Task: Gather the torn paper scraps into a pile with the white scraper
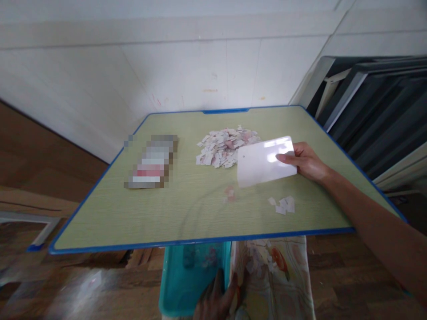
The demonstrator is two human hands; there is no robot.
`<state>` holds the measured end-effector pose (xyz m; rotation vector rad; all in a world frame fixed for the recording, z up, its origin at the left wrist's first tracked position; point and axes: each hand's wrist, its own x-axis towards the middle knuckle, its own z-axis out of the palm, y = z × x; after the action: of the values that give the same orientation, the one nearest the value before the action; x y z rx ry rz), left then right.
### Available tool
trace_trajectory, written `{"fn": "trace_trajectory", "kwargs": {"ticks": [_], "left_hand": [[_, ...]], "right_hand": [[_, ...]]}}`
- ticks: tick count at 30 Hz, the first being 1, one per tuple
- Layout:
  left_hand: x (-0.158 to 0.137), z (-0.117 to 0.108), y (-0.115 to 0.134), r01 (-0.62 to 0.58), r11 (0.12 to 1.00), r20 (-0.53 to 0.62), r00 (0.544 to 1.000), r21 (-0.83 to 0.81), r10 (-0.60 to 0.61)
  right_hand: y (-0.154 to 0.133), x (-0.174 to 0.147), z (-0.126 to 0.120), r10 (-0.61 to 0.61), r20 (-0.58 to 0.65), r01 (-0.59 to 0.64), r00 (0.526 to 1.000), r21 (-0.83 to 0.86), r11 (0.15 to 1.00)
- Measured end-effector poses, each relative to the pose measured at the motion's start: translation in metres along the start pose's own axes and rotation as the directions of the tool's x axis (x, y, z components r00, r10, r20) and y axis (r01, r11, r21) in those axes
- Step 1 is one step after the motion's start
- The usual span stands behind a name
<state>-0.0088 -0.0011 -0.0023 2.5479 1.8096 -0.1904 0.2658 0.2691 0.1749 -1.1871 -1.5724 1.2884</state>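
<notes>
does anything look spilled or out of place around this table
A few paper scraps lie toward the front right of the table, apart from the main pile, and more scraps on the patterned cloth below. They look strayed.

Right hand (305, 162) was seen bare, same for the right forearm (370, 218) behind it, cropped by the frame edge. Narrow wrist (324, 173) noted, forearm gradually widened away from the hand. Thumb (283, 158) was seen to be slim, tapered to a rounded tip. Left hand (215, 302) was also seen bare: slender fingers (218, 282), finer detail lost to shade and blur.
</notes>
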Motion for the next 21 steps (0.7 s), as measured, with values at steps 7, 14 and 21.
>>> {"fn": "trace_trajectory", "kwargs": {"ticks": [7, 14, 21], "left_hand": [[-0.0004, 0.0037, 0.0007, 0.024, 1.000, -0.007, 1.000, 0.019, -0.024], [-0.0008, 0.0062, 0.0001, -0.004, 1.000, -0.059, 0.998, 0.025, 0.005], [-0.0019, 0.0088, 0.0011, 0.028, 0.999, -0.014, 1.000, 0.016, -0.028]], "right_hand": [[0.0004, -0.0005, 0.0026, 0.017, 0.034, -0.019, 0.999, 0.054, 0.998], [-0.0058, -0.0023, 0.0036, 0.038, 0.160, -0.036, 0.986, -0.012, 0.999], [-0.0018, -0.0015, 0.0032, 0.024, 0.046, -0.026, 0.999, 0.040, 0.999]]}}
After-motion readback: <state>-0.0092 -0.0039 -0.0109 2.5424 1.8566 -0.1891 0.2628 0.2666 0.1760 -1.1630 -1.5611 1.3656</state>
